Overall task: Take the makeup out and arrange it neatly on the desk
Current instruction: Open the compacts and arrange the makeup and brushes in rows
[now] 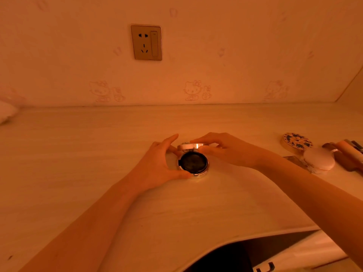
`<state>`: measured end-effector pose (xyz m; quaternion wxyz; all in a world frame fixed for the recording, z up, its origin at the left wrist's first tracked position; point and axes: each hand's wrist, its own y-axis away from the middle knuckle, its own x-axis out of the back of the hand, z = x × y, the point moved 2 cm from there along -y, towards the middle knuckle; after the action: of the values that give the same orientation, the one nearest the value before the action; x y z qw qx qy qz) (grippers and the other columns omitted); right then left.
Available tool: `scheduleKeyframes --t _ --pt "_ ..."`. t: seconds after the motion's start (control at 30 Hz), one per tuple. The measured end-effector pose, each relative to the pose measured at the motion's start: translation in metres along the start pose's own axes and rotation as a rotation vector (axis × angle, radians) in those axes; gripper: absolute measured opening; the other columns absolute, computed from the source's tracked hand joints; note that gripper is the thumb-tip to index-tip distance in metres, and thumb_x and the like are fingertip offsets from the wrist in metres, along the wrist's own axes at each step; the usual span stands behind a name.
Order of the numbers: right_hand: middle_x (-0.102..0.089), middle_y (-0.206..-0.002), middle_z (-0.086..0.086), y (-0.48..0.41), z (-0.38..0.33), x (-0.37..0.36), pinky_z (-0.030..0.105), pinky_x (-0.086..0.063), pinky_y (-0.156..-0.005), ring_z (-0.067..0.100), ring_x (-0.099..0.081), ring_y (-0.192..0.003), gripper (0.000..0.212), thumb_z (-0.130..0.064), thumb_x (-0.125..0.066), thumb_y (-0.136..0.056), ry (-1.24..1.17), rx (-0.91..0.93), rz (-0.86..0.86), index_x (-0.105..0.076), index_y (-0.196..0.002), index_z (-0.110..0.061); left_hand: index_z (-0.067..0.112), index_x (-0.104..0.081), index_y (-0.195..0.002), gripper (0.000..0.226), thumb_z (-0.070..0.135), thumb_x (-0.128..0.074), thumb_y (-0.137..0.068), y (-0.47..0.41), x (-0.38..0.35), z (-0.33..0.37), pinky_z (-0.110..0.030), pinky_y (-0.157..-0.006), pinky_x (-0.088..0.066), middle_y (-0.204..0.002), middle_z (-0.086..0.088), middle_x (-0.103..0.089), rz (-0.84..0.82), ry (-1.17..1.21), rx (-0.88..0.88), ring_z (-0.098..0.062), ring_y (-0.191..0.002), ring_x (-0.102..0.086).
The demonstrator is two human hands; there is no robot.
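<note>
1. The left hand [157, 163] cups the base of the open compact [193, 163], thumb at its near rim and fingers round its far left side. This grip grasps the base, which sits on the table [78, 154] about midway across. If the hold slackens while the lid is worked, the base could probably skid or spin on the smooth top.
2. The compact's dark inner face lies exposed. A stray fingertip could smear it, or the case could tip towards its raised lid.
3. The right hand [225, 149] pinches the lid [189, 146], which stands up at the far edge, so this grip is closed on it. Pushed past its stop, the hinge may strain; snapped down fast, the lid could nip the left fingertips lying just beside it.
4. Further right lie a patterned round case [297, 141], a pale round case [319, 160] and some tubes [345, 152], bunched near the right forearm. A careless sweep of that arm could scatter them, and the tubes look likely to roll.
</note>
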<state>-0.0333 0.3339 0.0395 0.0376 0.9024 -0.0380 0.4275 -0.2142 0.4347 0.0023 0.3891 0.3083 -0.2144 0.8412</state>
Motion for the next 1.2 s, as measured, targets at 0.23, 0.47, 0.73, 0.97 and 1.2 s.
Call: scheduleKeyframes --t 0.23,0.47,0.73,0.97,1.2 --pt "-0.065 -0.108 -0.014 -0.008 -0.006 0.009 0.016 -0.042 -0.082 -0.002 -0.059 -0.100 0.033 -0.041 -0.047 -0.094 -0.027 -0.005 -0.014 -0.062 -0.118 -0.024 0.038 -0.027 -0.140 0.110 0.044 -0.090 -0.050 -0.004 -0.003 -0.005 -0.012 -0.087 -0.030 -0.102 0.030 -0.063 0.036 0.089 0.010 0.003 -0.118 -0.043" --pt "-0.067 -0.114 -0.011 -0.005 -0.009 0.012 0.021 -0.044 -0.090 0.005 -0.059 -0.107 0.033 -0.039 -0.048 -0.094 -0.018 -0.026 -0.034 -0.065 -0.120 -0.027 0.033 -0.038 -0.111 0.084 0.040 -0.092 -0.047 -0.002 -0.002 -0.005 -0.009 -0.076 -0.034 -0.097 0.022 -0.067 0.059 0.121 0.049 0.013 -0.104 -0.049" --pt "-0.061 -0.123 -0.016 0.004 -0.009 0.005 0.028 -0.043 -0.098 0.005 -0.055 -0.114 0.033 -0.039 -0.048 -0.095 0.003 -0.045 -0.021 -0.056 -0.126 -0.036 0.032 -0.037 -0.110 0.083 0.039 -0.092 -0.048 0.000 -0.002 -0.001 -0.009 -0.072 -0.034 -0.097 0.021 -0.067 0.062 0.104 0.055 0.012 -0.101 -0.049" --pt "-0.051 -0.137 -0.004 0.025 0.000 -0.013 0.028 -0.040 -0.101 0.014 -0.049 -0.124 0.052 -0.039 -0.048 -0.095 -0.057 -0.205 0.253 -0.038 -0.143 -0.020 0.030 -0.035 -0.110 0.079 0.042 -0.089 -0.054 0.006 -0.004 0.005 -0.006 -0.071 -0.034 -0.102 0.026 -0.064 0.089 0.027 0.080 0.011 -0.094 -0.050" --pt "-0.040 -0.145 -0.005 0.053 -0.005 -0.045 0.017 -0.021 -0.105 0.011 -0.032 -0.135 0.051 -0.038 -0.048 -0.095 0.174 -0.130 0.319 -0.036 -0.142 -0.023 0.028 -0.047 -0.098 0.058 0.043 -0.086 -0.057 0.013 -0.008 0.005 -0.010 -0.075 -0.044 -0.104 0.020 -0.066 0.167 0.008 0.066 0.004 -0.094 -0.057"
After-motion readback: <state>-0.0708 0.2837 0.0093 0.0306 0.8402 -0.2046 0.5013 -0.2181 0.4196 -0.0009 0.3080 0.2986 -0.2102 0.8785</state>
